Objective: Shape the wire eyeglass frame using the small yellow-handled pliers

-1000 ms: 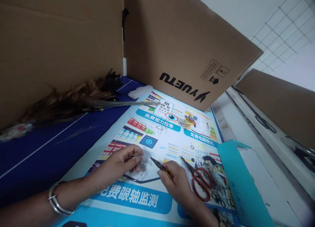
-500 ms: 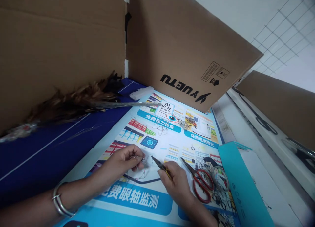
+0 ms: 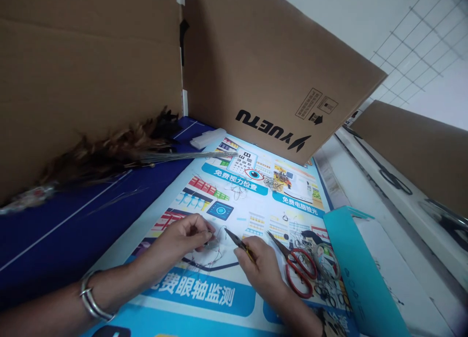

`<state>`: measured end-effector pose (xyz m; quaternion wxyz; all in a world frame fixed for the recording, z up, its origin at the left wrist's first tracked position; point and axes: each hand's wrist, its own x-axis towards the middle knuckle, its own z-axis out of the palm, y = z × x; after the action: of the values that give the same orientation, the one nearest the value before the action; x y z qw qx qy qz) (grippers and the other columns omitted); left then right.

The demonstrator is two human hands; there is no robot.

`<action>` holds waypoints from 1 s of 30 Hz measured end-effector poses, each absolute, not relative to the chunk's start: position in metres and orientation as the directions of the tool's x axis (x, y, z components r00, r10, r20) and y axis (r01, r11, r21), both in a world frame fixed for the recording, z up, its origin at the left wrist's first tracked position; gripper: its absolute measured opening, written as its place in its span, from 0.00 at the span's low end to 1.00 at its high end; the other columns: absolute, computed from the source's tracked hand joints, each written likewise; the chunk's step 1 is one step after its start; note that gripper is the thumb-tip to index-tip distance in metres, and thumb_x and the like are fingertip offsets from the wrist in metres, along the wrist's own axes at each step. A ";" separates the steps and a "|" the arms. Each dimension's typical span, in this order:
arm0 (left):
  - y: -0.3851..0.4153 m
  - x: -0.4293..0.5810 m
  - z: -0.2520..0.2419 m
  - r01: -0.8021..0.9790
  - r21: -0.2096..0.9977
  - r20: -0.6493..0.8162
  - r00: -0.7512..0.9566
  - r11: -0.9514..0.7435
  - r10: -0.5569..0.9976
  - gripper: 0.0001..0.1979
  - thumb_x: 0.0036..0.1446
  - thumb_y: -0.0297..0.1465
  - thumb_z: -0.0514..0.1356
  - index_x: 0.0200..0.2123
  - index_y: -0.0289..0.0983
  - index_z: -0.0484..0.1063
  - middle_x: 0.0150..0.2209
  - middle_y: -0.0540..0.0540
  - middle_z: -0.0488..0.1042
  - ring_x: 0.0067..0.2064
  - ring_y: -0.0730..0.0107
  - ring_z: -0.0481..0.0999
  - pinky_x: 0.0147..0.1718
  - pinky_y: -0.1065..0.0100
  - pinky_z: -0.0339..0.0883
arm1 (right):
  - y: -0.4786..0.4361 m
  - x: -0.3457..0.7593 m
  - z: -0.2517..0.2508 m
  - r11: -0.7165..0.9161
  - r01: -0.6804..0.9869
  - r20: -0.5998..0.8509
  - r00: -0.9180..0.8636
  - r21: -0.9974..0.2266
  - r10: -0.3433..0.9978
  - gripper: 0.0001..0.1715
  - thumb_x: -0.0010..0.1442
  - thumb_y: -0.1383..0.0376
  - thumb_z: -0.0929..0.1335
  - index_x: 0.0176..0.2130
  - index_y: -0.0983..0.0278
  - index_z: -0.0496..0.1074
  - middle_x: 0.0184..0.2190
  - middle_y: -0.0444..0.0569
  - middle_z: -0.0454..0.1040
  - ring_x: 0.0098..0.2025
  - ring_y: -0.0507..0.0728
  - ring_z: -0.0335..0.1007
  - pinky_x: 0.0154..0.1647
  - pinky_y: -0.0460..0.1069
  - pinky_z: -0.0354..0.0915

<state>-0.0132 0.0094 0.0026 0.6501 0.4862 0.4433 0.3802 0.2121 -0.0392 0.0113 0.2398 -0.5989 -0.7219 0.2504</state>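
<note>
My left hand (image 3: pixel 183 239), with metal bangles on the wrist, pinches a small piece of thin wire (image 3: pixel 214 247) just above a printed poster (image 3: pixel 204 293). My right hand (image 3: pixel 261 268) is closed round small needle-nose pliers (image 3: pixel 236 240), whose tip points left toward the wire and sits a little apart from my left fingertips. Fine wire strands trail down between the two hands.
Red-handled scissors (image 3: pixel 298 268) and a tangle of small wire rings (image 3: pixel 325 268) lie right of my right hand. A teal box (image 3: pixel 360 273) is beyond them. More wire bits (image 3: pixel 272 183) lie further back. A feather duster (image 3: pixel 109 151) lies left. Cardboard sheets (image 3: pixel 256 59) stand behind.
The hands stay almost in place; my left fingers shifted slightly on the wire and the pliers tip moved a little closer to it. The camera view shifted slightly.
</note>
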 end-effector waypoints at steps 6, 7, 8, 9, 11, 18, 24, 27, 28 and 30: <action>0.008 -0.013 0.004 -0.073 0.977 -0.171 0.283 0.199 0.944 0.11 0.53 0.32 0.64 0.23 0.38 0.66 0.33 0.49 0.75 0.35 0.65 0.72 0.34 0.67 0.63 | -0.039 0.213 0.012 0.167 0.749 0.054 -0.174 -0.641 0.983 0.11 0.64 0.57 0.66 0.36 0.62 0.72 0.34 0.48 0.75 0.36 0.56 0.70 0.33 0.47 0.61; 0.008 -0.013 0.004 -0.073 0.978 -0.165 0.284 0.193 0.944 0.11 0.53 0.32 0.64 0.23 0.38 0.66 0.33 0.49 0.75 0.36 0.64 0.73 0.35 0.67 0.63 | -0.039 0.213 0.012 0.168 0.752 0.052 -0.176 -0.637 0.983 0.11 0.64 0.57 0.66 0.36 0.62 0.72 0.34 0.48 0.75 0.36 0.56 0.70 0.33 0.47 0.60; 0.008 -0.012 0.004 -0.072 0.979 -0.163 0.288 0.191 0.944 0.11 0.53 0.32 0.64 0.23 0.38 0.65 0.32 0.49 0.75 0.35 0.65 0.72 0.34 0.67 0.63 | -0.039 0.213 0.013 0.167 0.755 0.049 -0.177 -0.634 0.983 0.11 0.64 0.57 0.66 0.36 0.62 0.72 0.34 0.49 0.75 0.36 0.56 0.70 0.33 0.47 0.60; 0.008 -0.012 0.004 -0.069 0.979 -0.165 0.293 0.193 0.942 0.11 0.53 0.33 0.64 0.23 0.38 0.65 0.31 0.50 0.74 0.34 0.65 0.72 0.33 0.67 0.63 | -0.039 0.213 0.013 0.165 0.758 0.045 -0.177 -0.631 0.983 0.12 0.64 0.57 0.65 0.36 0.62 0.72 0.34 0.49 0.75 0.36 0.56 0.70 0.32 0.47 0.60; 0.007 -0.012 0.003 -0.063 0.977 -0.177 0.301 0.205 0.937 0.12 0.53 0.34 0.64 0.23 0.38 0.64 0.29 0.51 0.72 0.29 0.69 0.69 0.28 0.69 0.60 | -0.040 0.212 0.013 0.162 0.763 0.039 -0.177 -0.626 0.983 0.12 0.64 0.57 0.65 0.36 0.62 0.72 0.34 0.49 0.75 0.36 0.56 0.70 0.31 0.46 0.60; 0.010 -0.011 0.000 -0.075 0.960 -0.224 0.369 0.270 0.902 0.13 0.53 0.37 0.65 0.26 0.39 0.65 0.23 0.54 0.68 0.23 0.72 0.65 0.25 0.70 0.60 | -0.042 0.210 0.011 0.172 0.781 0.057 -0.173 -0.600 0.983 0.12 0.64 0.56 0.65 0.38 0.62 0.73 0.36 0.50 0.75 0.38 0.57 0.70 0.33 0.47 0.61; 0.012 -0.012 -0.002 -0.059 0.963 -0.215 0.421 0.263 0.881 0.10 0.55 0.36 0.63 0.28 0.39 0.65 0.22 0.54 0.70 0.24 0.71 0.68 0.25 0.70 0.62 | -0.041 0.207 0.011 0.187 0.826 0.067 -0.179 -0.532 0.982 0.13 0.65 0.56 0.65 0.38 0.62 0.73 0.36 0.50 0.75 0.37 0.57 0.71 0.32 0.46 0.62; 0.011 -0.013 0.001 -0.047 0.958 -0.235 0.445 0.284 0.864 0.11 0.53 0.37 0.63 0.28 0.39 0.65 0.23 0.52 0.73 0.25 0.70 0.70 0.26 0.69 0.63 | -0.041 0.206 0.010 0.205 0.848 0.073 -0.194 -0.489 0.978 0.14 0.65 0.55 0.64 0.39 0.62 0.73 0.36 0.51 0.75 0.38 0.57 0.71 0.31 0.46 0.63; 0.011 -0.013 0.002 -0.044 0.957 -0.239 0.447 0.288 0.862 0.11 0.53 0.37 0.63 0.28 0.39 0.65 0.23 0.52 0.73 0.25 0.70 0.71 0.27 0.68 0.64 | -0.041 0.206 0.009 0.212 0.852 0.079 -0.199 -0.478 0.977 0.14 0.65 0.55 0.64 0.39 0.62 0.73 0.36 0.51 0.75 0.38 0.57 0.71 0.31 0.47 0.63; 0.011 -0.012 0.003 -0.038 0.957 -0.243 0.444 0.288 0.862 0.10 0.52 0.37 0.63 0.28 0.39 0.66 0.23 0.52 0.74 0.25 0.70 0.71 0.27 0.68 0.64 | -0.041 0.206 0.008 0.225 0.857 0.095 -0.205 -0.463 0.974 0.14 0.65 0.55 0.64 0.40 0.62 0.73 0.36 0.51 0.75 0.37 0.58 0.71 0.32 0.47 0.63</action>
<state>-0.0124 0.0114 0.0026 0.6880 0.4988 0.4133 0.3270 0.2060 -0.0412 0.0082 0.1865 -0.6023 -0.7602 0.1566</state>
